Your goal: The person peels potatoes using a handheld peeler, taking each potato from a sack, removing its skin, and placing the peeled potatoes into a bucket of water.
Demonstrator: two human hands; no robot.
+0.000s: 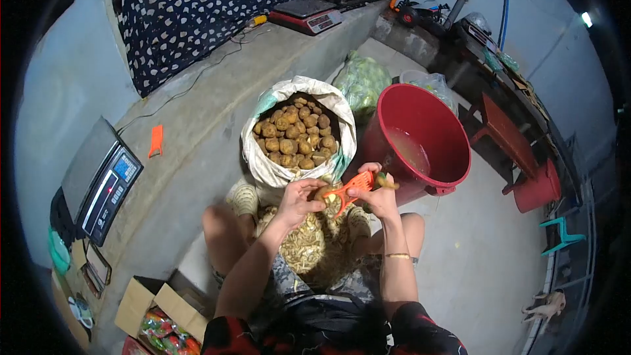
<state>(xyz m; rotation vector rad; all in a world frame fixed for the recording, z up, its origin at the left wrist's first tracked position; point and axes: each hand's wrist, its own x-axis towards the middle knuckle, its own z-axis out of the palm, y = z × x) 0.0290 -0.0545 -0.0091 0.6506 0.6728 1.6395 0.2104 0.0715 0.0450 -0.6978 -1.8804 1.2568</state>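
Observation:
My left hand [299,204] is closed round a brown potato [323,194], which is partly peeled. In my right hand [378,198] is an orange peeler [348,190], its head at the potato's right side. Something small and brownish sticks out beyond my right fingers; I cannot make out what it is. Beyond my hands stands an open white sack [255,151] with several unpeeled potatoes [296,133] in it. A heap of peelings [305,246] lies below my hands, between my legs.
A large red bucket [453,151] with some liquid stands right of the sack, beside a green-filled plastic bag [363,82]. On the ledge are a scale [108,187], another orange peeler [156,140] and a red scale [305,16]. An open cardboard box [138,306] is at lower left.

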